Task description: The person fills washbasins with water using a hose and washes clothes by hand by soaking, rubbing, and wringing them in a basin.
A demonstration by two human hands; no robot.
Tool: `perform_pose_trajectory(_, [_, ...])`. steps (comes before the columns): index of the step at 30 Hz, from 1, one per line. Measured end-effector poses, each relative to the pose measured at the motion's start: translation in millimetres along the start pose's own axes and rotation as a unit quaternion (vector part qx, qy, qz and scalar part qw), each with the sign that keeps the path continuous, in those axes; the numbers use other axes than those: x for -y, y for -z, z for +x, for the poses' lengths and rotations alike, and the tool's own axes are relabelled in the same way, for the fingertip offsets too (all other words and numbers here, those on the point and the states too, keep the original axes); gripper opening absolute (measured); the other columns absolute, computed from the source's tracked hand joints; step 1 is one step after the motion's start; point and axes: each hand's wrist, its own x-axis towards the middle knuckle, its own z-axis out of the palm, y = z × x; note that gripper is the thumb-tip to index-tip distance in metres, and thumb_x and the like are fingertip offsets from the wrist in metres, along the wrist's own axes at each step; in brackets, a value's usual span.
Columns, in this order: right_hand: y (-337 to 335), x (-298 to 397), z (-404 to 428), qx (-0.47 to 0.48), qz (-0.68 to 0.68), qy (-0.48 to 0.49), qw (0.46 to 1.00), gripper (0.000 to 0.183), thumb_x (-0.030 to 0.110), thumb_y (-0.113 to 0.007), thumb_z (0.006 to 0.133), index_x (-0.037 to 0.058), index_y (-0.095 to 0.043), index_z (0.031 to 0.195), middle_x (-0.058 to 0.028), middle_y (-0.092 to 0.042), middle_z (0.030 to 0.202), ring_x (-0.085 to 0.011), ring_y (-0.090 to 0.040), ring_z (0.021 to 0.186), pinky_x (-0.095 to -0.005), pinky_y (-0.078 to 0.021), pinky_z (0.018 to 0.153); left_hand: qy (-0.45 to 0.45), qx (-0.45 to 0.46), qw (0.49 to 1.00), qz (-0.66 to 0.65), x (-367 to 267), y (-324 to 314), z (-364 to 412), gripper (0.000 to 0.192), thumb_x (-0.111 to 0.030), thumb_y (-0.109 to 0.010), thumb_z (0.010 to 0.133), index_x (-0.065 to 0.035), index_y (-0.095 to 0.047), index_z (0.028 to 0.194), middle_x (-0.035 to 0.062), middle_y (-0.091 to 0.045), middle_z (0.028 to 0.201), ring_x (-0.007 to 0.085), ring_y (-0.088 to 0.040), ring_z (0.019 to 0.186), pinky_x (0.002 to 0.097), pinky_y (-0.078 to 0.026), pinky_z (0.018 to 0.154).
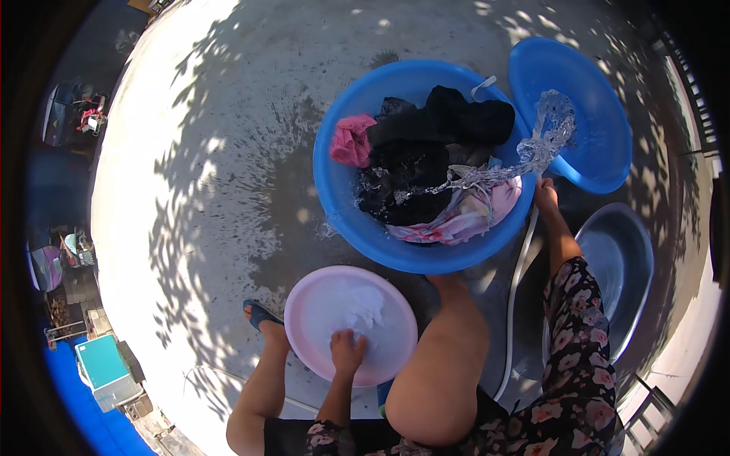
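Observation:
My left hand (347, 349) is at the near side of a pink plastic basin (296, 310), at the cloudy water; whether it grips cloth there I cannot tell. White fabric (369, 306) lies in that water just beyond my fingers. At the right edge of a large blue tub (336, 228), my right hand (546, 195) is closed on a pale hose (522, 268). Water (536, 154) sprays up from it and arcs left over the tub. Inside the tub lie dark clothes (410, 171), a pink cloth (352, 141) and a pink and white patterned garment (479, 211).
A smaller blue basin (599, 119) leans by the tub's upper right side. A metal basin (621, 273) stands right of my right arm. Wet concrete (291, 211) spreads left of the tub. A lidded storage box (105, 365) sits far left at the lower edge.

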Motion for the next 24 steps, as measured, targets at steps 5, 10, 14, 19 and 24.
perform_pose_trajectory(5, [18,3,-41,0.003,0.026,0.133,0.991,0.028,0.029,-0.044,0.086,0.0015,-0.049,0.079,-0.0139,-0.056,0.064,-0.0284,-0.057,0.062,-0.0359,-0.0433,0.058,-0.008,0.014,1.000,0.025,0,-3,3,0.038,-0.028,-0.062,0.070,-0.0035,-0.054,0.097,0.0174,-0.050,0.100,0.0363,-0.046,0.096,0.0421,-0.038,0.083])
perform_pose_trajectory(10, [59,25,-93,-0.045,0.067,0.143,0.986,0.035,0.035,-0.047,0.084,-0.0004,-0.052,0.082,-0.0187,-0.053,0.067,-0.0331,-0.053,0.063,-0.0375,-0.0394,0.059,-0.005,-0.001,1.000,-0.013,-7,-3,-4,0.040,-0.027,-0.063,0.069,-0.0032,-0.054,0.099,0.0196,-0.049,0.103,0.0367,-0.045,0.099,0.0422,-0.037,0.085])
perform_pose_trajectory(14, [84,16,-125,0.055,0.297,0.127,0.945,0.029,0.030,-0.042,0.090,0.0041,-0.054,0.085,-0.0001,-0.041,0.053,-0.0091,-0.039,0.046,-0.0243,-0.0297,0.043,-0.027,-0.001,1.000,-0.014,23,-20,-4,0.041,-0.027,-0.064,0.068,-0.0038,-0.054,0.100,0.0218,-0.047,0.108,0.0370,-0.043,0.103,0.0420,-0.036,0.087])
perform_pose_trajectory(19, [133,43,-193,0.082,0.272,0.169,0.944,0.034,0.031,-0.032,0.092,0.0052,-0.048,0.106,0.0019,-0.042,0.055,-0.0048,-0.037,0.044,-0.0195,-0.0296,0.040,-0.062,-0.010,0.998,0.009,36,-39,0,0.041,-0.027,-0.065,0.068,-0.0035,-0.055,0.100,0.0222,-0.048,0.108,0.0369,-0.043,0.104,0.0421,-0.035,0.089])
perform_pose_trajectory(24, [168,67,-230,0.080,0.175,0.176,0.966,0.026,0.023,-0.038,0.089,0.0031,-0.052,0.099,-0.0025,-0.049,0.055,-0.0079,-0.046,0.044,-0.0218,-0.0364,0.041,-0.070,-0.053,0.992,-0.089,11,-13,-4,0.036,-0.024,-0.065,0.067,-0.0013,-0.056,0.093,0.0195,-0.053,0.097,0.0345,-0.047,0.095,0.0414,-0.038,0.082])
